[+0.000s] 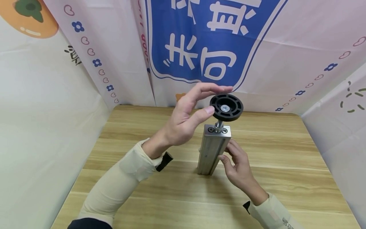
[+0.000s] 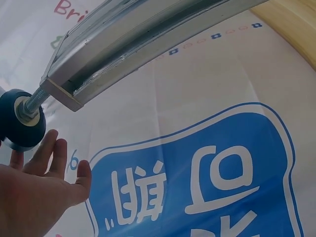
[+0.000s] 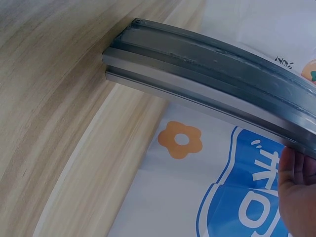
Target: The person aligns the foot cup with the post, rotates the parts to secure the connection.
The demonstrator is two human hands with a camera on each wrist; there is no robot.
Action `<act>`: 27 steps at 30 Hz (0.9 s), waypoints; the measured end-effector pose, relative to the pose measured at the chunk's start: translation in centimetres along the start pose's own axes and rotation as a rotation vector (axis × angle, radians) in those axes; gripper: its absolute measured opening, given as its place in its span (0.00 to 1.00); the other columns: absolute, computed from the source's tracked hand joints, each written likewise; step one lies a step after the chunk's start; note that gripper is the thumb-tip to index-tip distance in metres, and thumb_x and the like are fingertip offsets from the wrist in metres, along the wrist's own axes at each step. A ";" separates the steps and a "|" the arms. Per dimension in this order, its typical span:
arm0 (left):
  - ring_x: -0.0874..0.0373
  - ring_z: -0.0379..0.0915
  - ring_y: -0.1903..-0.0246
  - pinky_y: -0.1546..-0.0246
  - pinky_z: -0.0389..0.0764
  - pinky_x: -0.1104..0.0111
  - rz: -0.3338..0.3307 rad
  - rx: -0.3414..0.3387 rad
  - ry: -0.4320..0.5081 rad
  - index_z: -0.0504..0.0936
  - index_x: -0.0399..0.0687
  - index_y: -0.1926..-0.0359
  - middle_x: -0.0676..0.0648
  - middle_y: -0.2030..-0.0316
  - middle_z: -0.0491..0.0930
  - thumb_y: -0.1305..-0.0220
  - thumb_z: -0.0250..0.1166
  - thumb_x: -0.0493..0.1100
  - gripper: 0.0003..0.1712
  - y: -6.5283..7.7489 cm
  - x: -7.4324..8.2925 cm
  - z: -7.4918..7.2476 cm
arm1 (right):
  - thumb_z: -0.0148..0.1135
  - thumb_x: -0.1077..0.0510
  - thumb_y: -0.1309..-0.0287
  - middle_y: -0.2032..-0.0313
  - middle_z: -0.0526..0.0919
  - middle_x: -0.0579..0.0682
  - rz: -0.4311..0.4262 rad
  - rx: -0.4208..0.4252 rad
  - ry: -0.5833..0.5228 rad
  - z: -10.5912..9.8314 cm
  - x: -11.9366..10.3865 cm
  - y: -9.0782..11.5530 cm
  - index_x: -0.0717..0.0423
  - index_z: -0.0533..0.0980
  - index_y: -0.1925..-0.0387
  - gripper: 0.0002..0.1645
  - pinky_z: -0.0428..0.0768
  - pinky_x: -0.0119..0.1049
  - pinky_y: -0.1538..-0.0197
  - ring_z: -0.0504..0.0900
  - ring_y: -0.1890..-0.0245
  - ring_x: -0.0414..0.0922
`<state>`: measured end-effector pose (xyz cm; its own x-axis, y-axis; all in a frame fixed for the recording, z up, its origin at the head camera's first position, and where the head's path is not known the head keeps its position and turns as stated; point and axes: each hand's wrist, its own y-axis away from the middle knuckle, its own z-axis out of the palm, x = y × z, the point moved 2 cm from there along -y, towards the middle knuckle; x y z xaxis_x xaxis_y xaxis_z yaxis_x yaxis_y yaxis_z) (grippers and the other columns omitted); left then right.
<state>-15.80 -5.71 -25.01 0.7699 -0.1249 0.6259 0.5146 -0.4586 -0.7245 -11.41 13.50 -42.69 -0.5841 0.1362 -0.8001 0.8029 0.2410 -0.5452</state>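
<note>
A metal profile bar (image 1: 213, 152) stands upright on the wooden table, grooved along its length. Its top end plate has two recessed screws. From it rises a threaded stem (image 2: 37, 100) bearing a black round levelling foot (image 1: 233, 116), ribbed, with a screw head at its centre. My left hand (image 1: 184, 119) holds the foot's edge between thumb and forefinger, the thumb on the left rim and the fingertips at the far rim; in the left wrist view the other fingers spread apart from it. Lower down, my right hand (image 1: 238, 167) grips the bar's right side, fingers partly hidden behind it.
Light wood-grain table (image 1: 160, 197) under the bar. A printed cloth (image 1: 120, 63) with a blue panel hangs behind it, and pale cloth sides (image 1: 37, 127) close in left and right. Black straps (image 1: 164, 161) sit at both sleeve cuffs.
</note>
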 end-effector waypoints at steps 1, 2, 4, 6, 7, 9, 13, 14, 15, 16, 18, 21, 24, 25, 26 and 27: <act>0.45 0.72 0.29 0.22 0.66 0.55 0.004 0.006 -0.006 0.69 0.24 0.37 0.27 0.35 0.76 0.29 0.49 0.34 0.24 0.0 0.0 0.0 | 0.61 0.80 0.39 0.43 0.80 0.60 0.003 0.000 0.000 0.0 0.0 0.0 0.68 0.78 0.39 0.27 0.82 0.28 0.39 0.82 0.43 0.37; 0.45 0.72 0.30 0.22 0.66 0.56 0.008 0.014 -0.013 0.69 0.24 0.37 0.27 0.35 0.76 0.29 0.50 0.34 0.24 0.0 0.0 0.0 | 0.61 0.80 0.39 0.43 0.80 0.60 0.003 0.000 0.000 0.0 0.0 0.0 0.68 0.78 0.39 0.27 0.82 0.28 0.39 0.82 0.43 0.37; 0.44 0.72 0.30 0.23 0.68 0.56 0.018 0.030 -0.026 0.70 0.24 0.37 0.27 0.36 0.76 0.29 0.50 0.33 0.23 0.0 0.0 0.0 | 0.61 0.80 0.38 0.43 0.80 0.60 0.005 0.000 0.001 0.0 0.0 0.1 0.67 0.78 0.39 0.26 0.82 0.28 0.38 0.82 0.43 0.37; 0.44 0.73 0.32 0.25 0.69 0.56 0.029 0.048 -0.040 0.71 0.24 0.38 0.28 0.37 0.77 0.29 0.50 0.33 0.23 0.0 0.1 0.0 | 0.61 0.79 0.38 0.43 0.80 0.60 0.012 -0.001 0.001 0.0 0.0 0.1 0.67 0.78 0.39 0.26 0.82 0.28 0.38 0.82 0.43 0.37; 0.45 0.73 0.33 0.26 0.69 0.56 0.034 0.057 -0.049 0.71 0.24 0.38 0.28 0.38 0.78 0.29 0.51 0.33 0.23 0.0 0.1 0.0 | 0.61 0.79 0.38 0.43 0.80 0.60 0.013 0.000 0.002 0.0 -0.1 0.1 0.67 0.78 0.39 0.26 0.82 0.28 0.38 0.82 0.43 0.37; 0.46 0.74 0.35 0.27 0.70 0.57 0.033 0.076 -0.071 0.72 0.25 0.39 0.30 0.40 0.79 0.30 0.53 0.35 0.23 0.0 0.2 0.2 | 0.61 0.79 0.38 0.43 0.81 0.59 0.010 0.001 -0.001 0.0 -0.1 0.0 0.67 0.79 0.39 0.26 0.82 0.29 0.39 0.83 0.43 0.37; 0.51 0.75 0.38 0.30 0.71 0.57 -0.015 0.118 -0.152 0.75 0.31 0.40 0.36 0.43 0.82 0.36 0.63 0.43 0.28 -0.1 0.5 0.5 | 0.61 0.81 0.40 0.42 0.81 0.53 -0.024 0.005 -0.011 0.0 0.0 0.0 0.70 0.78 0.39 0.27 0.82 0.28 0.39 0.82 0.43 0.37; 0.53 0.75 0.39 0.31 0.71 0.58 -0.034 0.123 -0.170 0.75 0.33 0.39 0.37 0.43 0.82 0.39 0.67 0.45 0.30 -0.1 0.6 0.6 | 0.61 0.82 0.41 0.42 0.81 0.52 -0.038 0.005 -0.014 0.0 0.1 0.0 0.70 0.78 0.39 0.28 0.82 0.28 0.39 0.82 0.43 0.37; 0.54 0.75 0.39 0.32 0.71 0.58 -0.050 0.127 -0.185 0.75 0.34 0.39 0.39 0.44 0.82 0.42 0.70 0.45 0.33 -0.1 0.6 0.7 | 0.61 0.82 0.42 0.42 0.80 0.51 -0.049 0.005 -0.016 0.0 0.1 0.0 0.70 0.78 0.39 0.28 0.82 0.28 0.39 0.82 0.43 0.37; 0.56 0.75 0.40 0.33 0.71 0.59 -0.063 0.129 -0.201 0.75 0.35 0.38 0.40 0.44 0.82 0.45 0.74 0.46 0.36 -0.2 0.7 0.8 | 0.61 0.83 0.42 0.42 0.80 0.50 -0.059 0.005 -0.015 0.0 0.2 0.1 0.70 0.77 0.39 0.29 0.82 0.28 0.39 0.82 0.43 0.36; 0.56 0.75 0.41 0.34 0.73 0.59 -0.072 0.135 -0.225 0.74 0.35 0.38 0.41 0.44 0.82 0.51 0.80 0.45 0.41 -0.3 0.7 0.9 | 0.61 0.83 0.43 0.41 0.80 0.51 -0.070 0.004 -0.015 0.0 0.2 0.1 0.70 0.77 0.38 0.30 0.82 0.28 0.39 0.81 0.43 0.36; 0.56 0.76 0.45 0.37 0.75 0.60 -0.061 0.166 -0.263 0.74 0.35 0.38 0.41 0.46 0.82 0.59 0.85 0.43 0.47 -0.4 0.8 1.0 | 0.61 0.83 0.43 0.42 0.80 0.54 -0.073 0.006 -0.014 0.0 0.2 0.2 0.70 0.77 0.39 0.30 0.82 0.28 0.39 0.81 0.42 0.36; 0.56 0.76 0.48 0.39 0.75 0.61 -0.057 0.196 -0.288 0.74 0.34 0.38 0.41 0.50 0.82 0.61 0.87 0.43 0.49 -0.5 0.8 0.9 | 0.61 0.83 0.42 0.43 0.80 0.58 -0.058 0.005 -0.011 0.0 0.2 0.2 0.68 0.78 0.38 0.29 0.82 0.28 0.38 0.81 0.42 0.37; 0.56 0.77 0.49 0.39 0.75 0.62 -0.057 0.201 -0.291 0.74 0.34 0.38 0.41 0.51 0.82 0.61 0.87 0.43 0.49 -0.5 0.8 0.9 | 0.61 0.82 0.41 0.42 0.80 0.58 -0.052 0.004 -0.010 0.0 0.2 0.2 0.68 0.78 0.38 0.29 0.82 0.28 0.38 0.81 0.41 0.37; 0.56 0.77 0.50 0.39 0.75 0.63 -0.057 0.206 -0.289 0.73 0.34 0.39 0.42 0.52 0.82 0.60 0.87 0.43 0.48 -0.5 0.8 0.9 | 0.61 0.82 0.41 0.42 0.80 0.58 -0.044 0.002 -0.009 0.0 0.1 0.2 0.67 0.78 0.38 0.29 0.82 0.28 0.38 0.81 0.41 0.37; 0.56 0.77 0.50 0.39 0.75 0.63 -0.056 0.209 -0.282 0.73 0.34 0.39 0.42 0.53 0.83 0.60 0.87 0.42 0.47 -0.5 0.8 0.8 | 0.61 0.82 0.41 0.42 0.80 0.58 -0.044 0.002 -0.008 0.0 0.1 0.2 0.68 0.78 0.38 0.29 0.82 0.28 0.38 0.81 0.41 0.37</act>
<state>-15.11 -4.85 -24.38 0.7973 0.1569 0.5829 0.6025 -0.2645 -0.7530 -11.38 13.56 -42.88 -0.6182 0.1176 -0.7771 0.7765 0.2447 -0.5807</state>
